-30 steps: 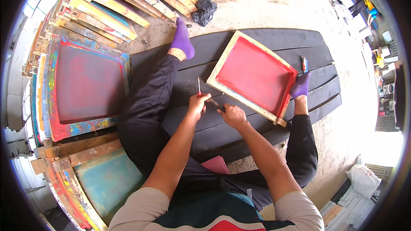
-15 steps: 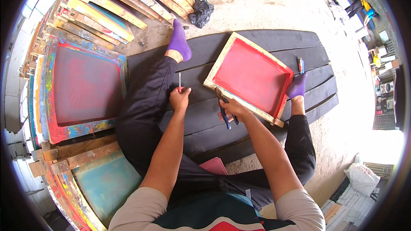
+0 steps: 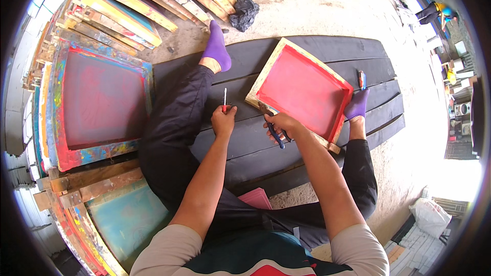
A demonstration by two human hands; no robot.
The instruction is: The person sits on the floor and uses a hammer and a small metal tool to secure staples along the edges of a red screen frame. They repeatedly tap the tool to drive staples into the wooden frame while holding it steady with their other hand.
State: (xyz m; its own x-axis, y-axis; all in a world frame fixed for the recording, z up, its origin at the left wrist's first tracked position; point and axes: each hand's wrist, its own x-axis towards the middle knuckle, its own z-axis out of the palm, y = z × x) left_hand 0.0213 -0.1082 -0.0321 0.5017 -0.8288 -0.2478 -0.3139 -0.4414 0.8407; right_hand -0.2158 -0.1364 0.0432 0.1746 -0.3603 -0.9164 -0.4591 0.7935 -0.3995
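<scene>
My left hand (image 3: 223, 122) is closed around the red handle of a small screwdriver (image 3: 225, 96), its pale shaft pointing away from me. Something small and dark shows by the fingertips, too small to name. In my right hand (image 3: 284, 122) is a pair of pliers (image 3: 276, 138) with blue and black handles. Their jaws reach up to the near left corner of a wooden screen-printing frame (image 3: 264, 75) with red mesh; whether they touch it I cannot tell. This frame lies tilted on a dark slatted mat (image 3: 232, 140), between my feet.
Paint-stained screen frames (image 3: 146, 84) lean at the left, and more wooden frames (image 3: 123, 24) stand stacked at the far left. A black plastic bag (image 3: 244, 11) lies beyond my left foot. By my right foot is a small red-and-blue object (image 3: 361, 79). A person (image 3: 434, 14) is far right.
My left hand has moved right with the screwdriver, closer to the pliers; the shaft stands clearer of the fingers. My right hand and the pliers have shifted slightly right, as has the whole view.
</scene>
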